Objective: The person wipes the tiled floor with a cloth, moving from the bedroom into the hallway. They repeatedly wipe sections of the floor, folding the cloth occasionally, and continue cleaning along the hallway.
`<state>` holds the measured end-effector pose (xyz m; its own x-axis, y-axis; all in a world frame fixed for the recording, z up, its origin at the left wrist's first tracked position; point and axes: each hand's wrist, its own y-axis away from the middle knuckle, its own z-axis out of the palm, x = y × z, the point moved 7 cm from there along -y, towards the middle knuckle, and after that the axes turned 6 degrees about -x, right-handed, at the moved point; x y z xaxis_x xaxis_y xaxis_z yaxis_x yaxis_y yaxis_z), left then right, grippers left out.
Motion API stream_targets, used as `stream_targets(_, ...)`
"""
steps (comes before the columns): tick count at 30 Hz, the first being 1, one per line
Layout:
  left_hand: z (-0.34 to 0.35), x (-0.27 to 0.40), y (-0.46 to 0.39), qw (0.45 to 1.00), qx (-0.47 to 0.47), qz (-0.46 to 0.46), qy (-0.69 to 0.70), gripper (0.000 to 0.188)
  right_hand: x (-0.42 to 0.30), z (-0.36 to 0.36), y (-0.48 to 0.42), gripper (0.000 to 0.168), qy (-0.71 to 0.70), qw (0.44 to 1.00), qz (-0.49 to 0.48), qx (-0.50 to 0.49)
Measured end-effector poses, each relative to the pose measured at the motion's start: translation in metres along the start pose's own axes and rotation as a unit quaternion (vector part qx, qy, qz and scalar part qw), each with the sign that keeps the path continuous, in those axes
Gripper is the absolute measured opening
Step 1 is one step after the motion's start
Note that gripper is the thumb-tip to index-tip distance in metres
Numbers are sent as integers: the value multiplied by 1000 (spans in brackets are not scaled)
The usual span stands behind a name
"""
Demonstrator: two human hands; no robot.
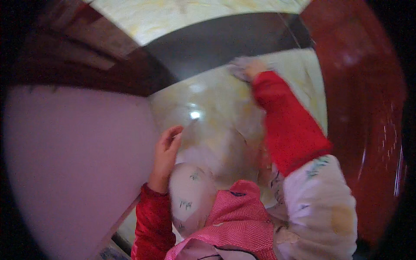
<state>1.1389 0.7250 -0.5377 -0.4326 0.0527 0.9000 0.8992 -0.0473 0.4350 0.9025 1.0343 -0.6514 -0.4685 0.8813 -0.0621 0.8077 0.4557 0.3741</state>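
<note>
My right hand (256, 68) reaches far forward and presses a greyish cloth (240, 66) against the marbled floor tile (211, 107). The cloth lies along the edge of a dark floor strip (208, 48); motion blurs its outline. Nearer to me, my left hand (169, 141) hovers or rests just above my bent knee (193, 191). Its fingers curl loosely and nothing shows in them. Both forearms wear red sleeve covers, and a pink checked apron (240, 208) covers my lap.
On the right stands a glossy reddish-brown panel (357, 107), perhaps a door. A pale pinkish flat surface (81, 156) fills the left side, close to my left arm. Dark brown woodwork (97, 61) is at the upper left. Beyond the strip, light tile (195, 13) continues.
</note>
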Motion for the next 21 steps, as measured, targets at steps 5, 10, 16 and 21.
stream_targets(5,13,71,59,997,47,-54,-25,34,20,-36,46,31,173,959,-225,-5)
stream_targets(10,67,20,63,992,78,72,-67,35,2,22,90,36,92,970,-226,-17)
stream_targets(16,109,41,90,981,18,100,-162,33,-36,-20,119,42,46,964,-262,30)
stream_targets(21,86,130,2,963,41,164,-211,31,-30,-43,110,48,-14,956,-285,68)
